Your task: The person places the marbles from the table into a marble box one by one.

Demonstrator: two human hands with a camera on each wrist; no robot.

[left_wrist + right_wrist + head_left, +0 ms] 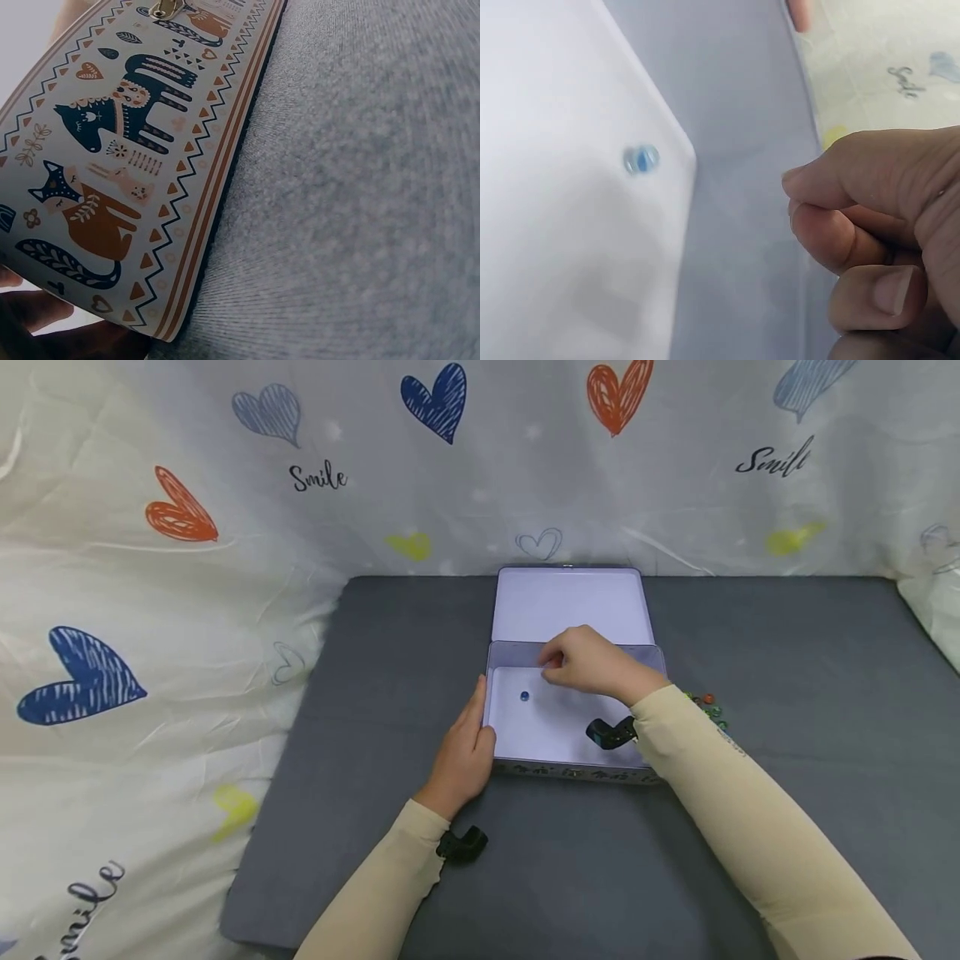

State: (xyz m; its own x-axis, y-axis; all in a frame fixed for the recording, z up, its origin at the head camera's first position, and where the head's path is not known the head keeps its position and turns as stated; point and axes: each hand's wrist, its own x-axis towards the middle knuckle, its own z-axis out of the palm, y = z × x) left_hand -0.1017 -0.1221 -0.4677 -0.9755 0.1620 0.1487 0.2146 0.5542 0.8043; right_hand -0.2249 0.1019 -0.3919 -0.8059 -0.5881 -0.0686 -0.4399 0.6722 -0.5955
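Observation:
An opened tin box (572, 768) stands on the grey surface, its hinged lid (572, 603) tilted back. One clear and blue glass marble (641, 159) lies on its white floor near a wall; in the head view this marble (524, 696) is left of centre. My left hand (463, 756) rests against the box's left side, fingers extended along the outer wall. Over the inside of the box is my right hand (588, 664), fingers curled and thumb near the index fingertip. In the right wrist view nothing shows between these fingertips (821, 229).
Several small green and orange marbles (708, 699) lie on the grey cloth (810, 735) right of the box, partly behind the right sleeve. A white curtain (480, 485) with hearts and lettering hangs behind and at the left. The box's front (120, 150) bears animal prints and a metal clasp (166, 7).

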